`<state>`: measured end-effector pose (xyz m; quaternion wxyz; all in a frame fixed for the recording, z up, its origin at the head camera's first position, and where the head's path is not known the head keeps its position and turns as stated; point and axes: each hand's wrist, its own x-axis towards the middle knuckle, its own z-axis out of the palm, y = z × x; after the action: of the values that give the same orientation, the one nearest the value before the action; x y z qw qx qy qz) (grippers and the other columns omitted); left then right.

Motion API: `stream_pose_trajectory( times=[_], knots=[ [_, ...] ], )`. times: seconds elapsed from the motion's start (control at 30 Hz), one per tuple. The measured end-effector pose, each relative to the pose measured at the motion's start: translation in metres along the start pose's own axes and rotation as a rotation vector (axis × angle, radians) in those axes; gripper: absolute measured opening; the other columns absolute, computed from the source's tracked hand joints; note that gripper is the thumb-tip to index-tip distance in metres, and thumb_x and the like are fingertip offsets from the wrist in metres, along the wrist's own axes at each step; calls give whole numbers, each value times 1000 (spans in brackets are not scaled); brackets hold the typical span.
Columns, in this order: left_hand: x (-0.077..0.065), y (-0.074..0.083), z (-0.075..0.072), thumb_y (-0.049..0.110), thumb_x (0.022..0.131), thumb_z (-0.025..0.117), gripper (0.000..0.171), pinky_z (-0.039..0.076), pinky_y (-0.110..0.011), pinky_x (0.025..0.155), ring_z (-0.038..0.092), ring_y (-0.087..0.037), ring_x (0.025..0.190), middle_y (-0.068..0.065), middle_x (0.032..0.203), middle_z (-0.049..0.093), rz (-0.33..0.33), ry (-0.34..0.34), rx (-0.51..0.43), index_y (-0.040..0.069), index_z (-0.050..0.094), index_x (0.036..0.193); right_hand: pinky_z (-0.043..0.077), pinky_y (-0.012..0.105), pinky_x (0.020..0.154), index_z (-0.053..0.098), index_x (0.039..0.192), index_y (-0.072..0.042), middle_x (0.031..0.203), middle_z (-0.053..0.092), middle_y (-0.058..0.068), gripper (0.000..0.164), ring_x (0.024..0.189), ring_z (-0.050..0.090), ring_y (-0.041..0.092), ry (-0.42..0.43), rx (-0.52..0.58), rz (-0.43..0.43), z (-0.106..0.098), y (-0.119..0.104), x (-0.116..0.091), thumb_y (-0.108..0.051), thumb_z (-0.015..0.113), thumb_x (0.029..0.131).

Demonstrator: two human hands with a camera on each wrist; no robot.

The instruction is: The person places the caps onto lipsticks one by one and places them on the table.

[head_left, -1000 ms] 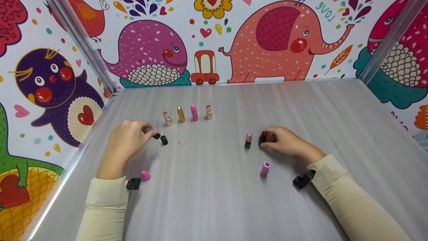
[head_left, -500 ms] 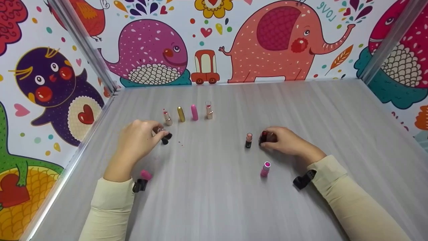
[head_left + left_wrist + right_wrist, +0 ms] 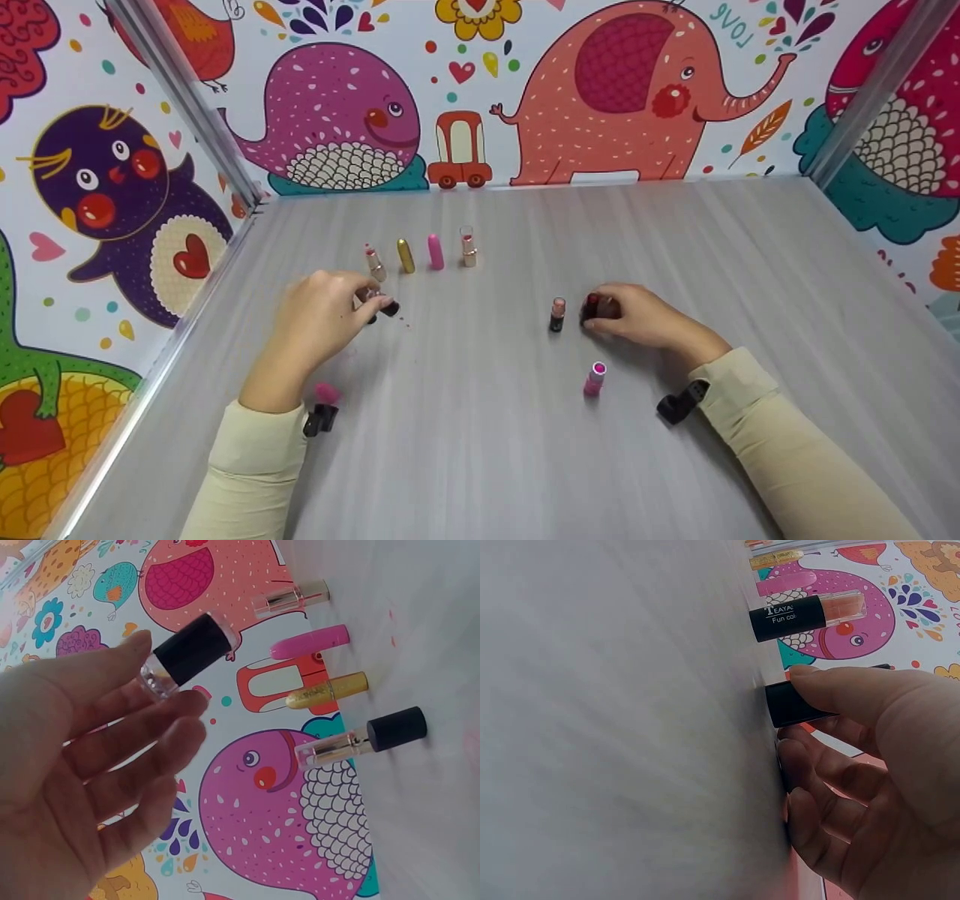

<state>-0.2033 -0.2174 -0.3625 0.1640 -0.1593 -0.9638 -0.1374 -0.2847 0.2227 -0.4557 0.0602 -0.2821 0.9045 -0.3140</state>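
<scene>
Thumb and fingers of my left hand (image 3: 319,330) pinch a lipstick tube (image 3: 193,651), black with a clear end. It is tilted above the table, beside a small black cap (image 3: 397,727) that my hand mostly hides in the head view. On the right, my right hand (image 3: 641,315) grips a black lipstick (image 3: 786,705) with a dark red top, its base at the tabletop. To its left stands a peach lipstick (image 3: 557,315) with a black base and clear cover. Nearer me is a bright pink lipstick (image 3: 593,381), upright.
A back row holds a clear-topped lipstick (image 3: 376,265), a gold tube (image 3: 406,256), a pink tube (image 3: 436,253) and another clear-topped lipstick (image 3: 469,251). A pink cap (image 3: 326,391) lies by my left wrist. Tiny crumbs (image 3: 405,322) dot the table. Printed walls (image 3: 465,75) enclose it.
My left hand has moved right with the lipstick tube, passing over the small black cap and covering most of it. My right hand stays still on its lipstick.
</scene>
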Motion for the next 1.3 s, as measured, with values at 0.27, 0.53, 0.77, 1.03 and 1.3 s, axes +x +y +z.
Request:
stream_pose_trajectory(
  times=[0.27,0.53,0.77,1.03,1.3],
  knots=[
    [-1,5,0,25,93,85,18,52,-42,57,64,-21,66,-6,85,79,29,16,-4,7,82,97,48,34,72,68,103,-9,88,64,-1,15,80,57,15,-4,0,-5,0,1,1,-16,80,96],
    [-2,15,2,25,93,86,17,51,-38,57,66,-21,65,-6,85,79,70,29,-10,9,81,94,47,35,72,68,103,-9,89,63,0,17,81,56,16,2,-10,-15,0,2,1,-17,81,96],
    [-2,21,4,24,92,86,16,53,-38,57,66,-21,67,-5,85,78,107,28,-9,9,81,93,48,35,73,69,105,-8,90,64,0,17,81,57,16,-6,-5,-3,1,1,1,-15,81,95],
    [-1,25,8,25,92,87,18,54,-40,59,68,-22,70,-4,85,78,118,11,-17,8,81,93,48,35,73,70,105,-9,90,64,0,17,81,57,16,-5,-1,14,0,2,1,-16,81,95],
    [-1,26,10,24,91,87,16,52,-39,57,66,-21,68,-2,83,77,124,12,-37,10,81,91,46,34,72,70,105,-10,88,62,-1,17,80,55,15,2,-11,8,0,2,1,-17,81,95]
  ],
)
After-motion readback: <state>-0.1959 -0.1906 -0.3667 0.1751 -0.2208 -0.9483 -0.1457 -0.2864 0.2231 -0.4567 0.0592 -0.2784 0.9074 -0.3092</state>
